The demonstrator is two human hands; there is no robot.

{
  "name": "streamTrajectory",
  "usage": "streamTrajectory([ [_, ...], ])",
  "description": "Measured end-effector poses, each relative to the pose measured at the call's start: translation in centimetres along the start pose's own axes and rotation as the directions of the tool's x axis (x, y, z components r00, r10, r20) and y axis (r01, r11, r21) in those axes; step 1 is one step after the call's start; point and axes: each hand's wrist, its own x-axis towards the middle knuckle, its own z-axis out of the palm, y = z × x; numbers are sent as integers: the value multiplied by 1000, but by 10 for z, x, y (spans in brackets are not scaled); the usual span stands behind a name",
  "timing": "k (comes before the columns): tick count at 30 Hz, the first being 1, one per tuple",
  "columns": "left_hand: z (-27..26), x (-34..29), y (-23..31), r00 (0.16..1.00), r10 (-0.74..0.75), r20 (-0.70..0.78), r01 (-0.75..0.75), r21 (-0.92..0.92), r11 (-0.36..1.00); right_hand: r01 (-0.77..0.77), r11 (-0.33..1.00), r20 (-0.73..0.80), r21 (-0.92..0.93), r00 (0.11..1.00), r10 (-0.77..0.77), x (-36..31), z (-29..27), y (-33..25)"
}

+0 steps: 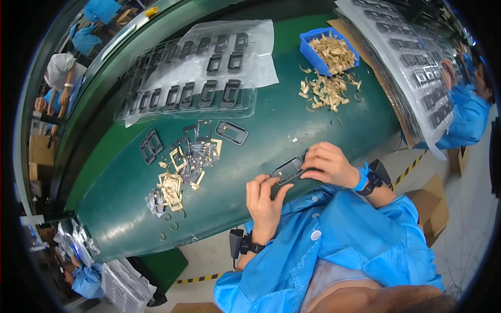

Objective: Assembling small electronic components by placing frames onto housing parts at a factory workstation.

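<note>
Now pinching one small black frame between left hand and right hand, fingers closed on it, loose frames and backing scraps waiting further left, filled tray beyond.

Seen from above: green bench. Left hand and right hand both on a small black rectangular frame, pinched at either end by the fingers. Left of it, a heap of black frames and tan paper backings. Farther back, clear trays of black frames. Far right, blue bin of tan scraps, more scraps spilled beside it.
</note>
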Motion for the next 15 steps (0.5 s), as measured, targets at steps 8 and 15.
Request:
streamTrajectory([
  [8, -8, 20, 0, 975, -56, 216, 47, 48, 998, -197, 975, 118, 108, 976, 184, 15, -6, 0],
  [15, -17, 24, 2, 926, -276, 258, 346, -288, 893, -300, 880, 111, 369, 954, 279, 19, 0, -2],
])
